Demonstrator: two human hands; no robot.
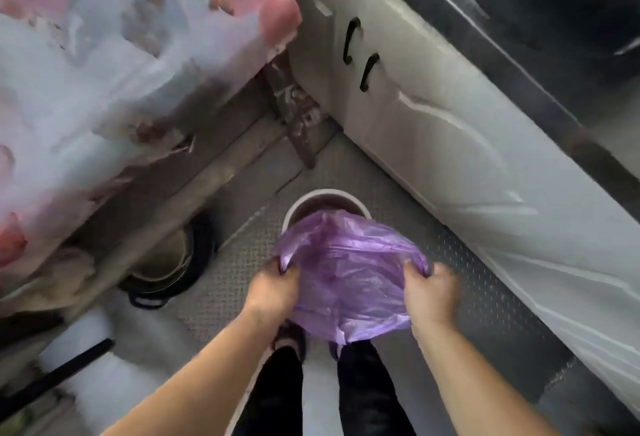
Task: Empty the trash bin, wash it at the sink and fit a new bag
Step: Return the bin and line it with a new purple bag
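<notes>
A small round trash bin (323, 197) with a pale rim stands on the patterned floor in front of my feet. Its near half is hidden by a thin purple plastic bag (349, 276) that I hold spread above it. My left hand (273, 288) grips the bag's left edge with curled fingers. My right hand (431, 292) grips the right edge the same way. The bag hangs loose and crumpled between both hands, its lower end drooping toward my legs.
White cabinet doors (433, 130) with dark handles run along the right under a dark counter. A table covered by a floral plastic cloth (114, 65) fills the left. A dark pot (169, 262) sits on the floor beneath it. A metal tread-plate mat (242, 238) covers the floor.
</notes>
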